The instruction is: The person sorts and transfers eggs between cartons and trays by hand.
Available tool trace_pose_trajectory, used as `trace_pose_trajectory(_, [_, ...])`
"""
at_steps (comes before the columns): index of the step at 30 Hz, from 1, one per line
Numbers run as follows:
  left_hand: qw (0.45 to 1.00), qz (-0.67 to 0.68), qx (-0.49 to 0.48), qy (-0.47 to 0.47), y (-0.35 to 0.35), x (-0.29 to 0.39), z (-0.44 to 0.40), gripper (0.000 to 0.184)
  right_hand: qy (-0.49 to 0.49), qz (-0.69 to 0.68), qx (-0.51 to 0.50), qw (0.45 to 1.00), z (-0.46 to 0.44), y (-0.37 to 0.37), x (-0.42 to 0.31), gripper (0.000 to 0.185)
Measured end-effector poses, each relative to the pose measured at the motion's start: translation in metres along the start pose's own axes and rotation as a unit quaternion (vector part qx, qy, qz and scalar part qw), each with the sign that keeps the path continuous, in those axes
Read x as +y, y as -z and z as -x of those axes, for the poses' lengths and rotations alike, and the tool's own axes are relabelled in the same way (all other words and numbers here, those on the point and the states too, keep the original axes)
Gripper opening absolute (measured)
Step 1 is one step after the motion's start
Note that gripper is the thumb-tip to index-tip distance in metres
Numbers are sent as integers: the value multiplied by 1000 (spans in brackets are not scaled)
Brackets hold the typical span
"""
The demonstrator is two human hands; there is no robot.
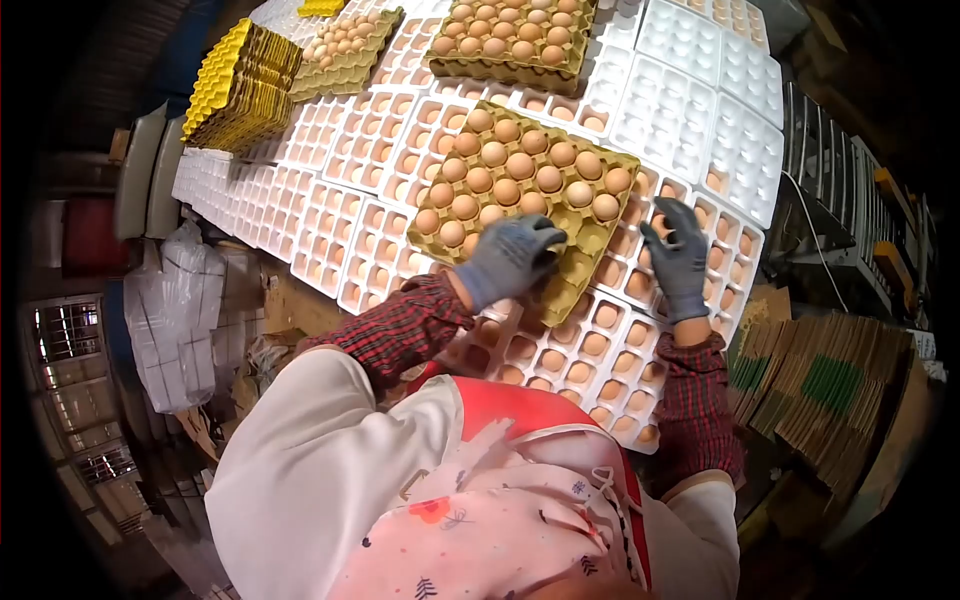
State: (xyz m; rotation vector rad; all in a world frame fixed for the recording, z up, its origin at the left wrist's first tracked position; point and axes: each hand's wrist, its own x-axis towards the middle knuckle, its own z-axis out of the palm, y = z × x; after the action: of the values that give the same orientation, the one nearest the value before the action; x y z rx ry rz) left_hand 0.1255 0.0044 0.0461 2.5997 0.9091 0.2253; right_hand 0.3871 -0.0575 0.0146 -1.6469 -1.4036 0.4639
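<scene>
My left hand, in a grey work glove, is over the near side of a yellowish pulp egg tray. Its fingers are curled down, and whatever is in them is hidden. Brown eggs fill most of that tray; several cups at its near right corner hold none. My right hand, gloved too, is just right of the tray, above a white foam tray. An egg shows between its thumb and fingers. The pulp tray rests on top of white foam trays with eggs in their square cells.
A second pulp tray of eggs stands at the back, a third left of it. Yellow trays are stacked at the far left. White foam trays without eggs lie back right. Flattened cardboard leans at right, near a metal rack.
</scene>
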Motion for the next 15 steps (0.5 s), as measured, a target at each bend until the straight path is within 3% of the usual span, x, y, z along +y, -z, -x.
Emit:
trace_pose_trajectory(1, [996,-88,-17,-1,12,-15,0,21,11,18,-34,999,0,-17,-23,40])
trace_pose_trajectory(2, [997,-74,-29,-17,13,-29,6,22,76,99,-49,991,-5,-32,-28,44])
trace_pose_trajectory(5, [993,-38,-77,-77,15,-63,10,25,87,314,-82,942,-13,-64,-38,41])
trace_pose_trajectory(9, [976,-6,-158,-148,19,-86,-2,25,61,210,-94,971,-21,-59,-30,36])
trace_pose_trajectory(10, [972,-14,-177,-152,24,-88,-7,26,-48,26,-51,997,-20,-58,-25,37])
trace_pose_trajectory(11, [968,-21,-196,-156,27,-90,-11,26,-152,-159,-3,975,-19,-58,-23,37])
trace_pose_trajectory(12, [968,-24,-196,-155,21,-91,-16,25,-176,-334,24,926,-22,-56,-20,38])
trace_pose_trajectory(13, [962,-40,-219,-156,20,-91,-23,24,-168,-351,9,921,-26,-56,-19,34])
trace_pose_trajectory(15, [947,-70,-271,-155,39,-78,-31,22,-17,-47,-48,998,-37,-75,-36,32])
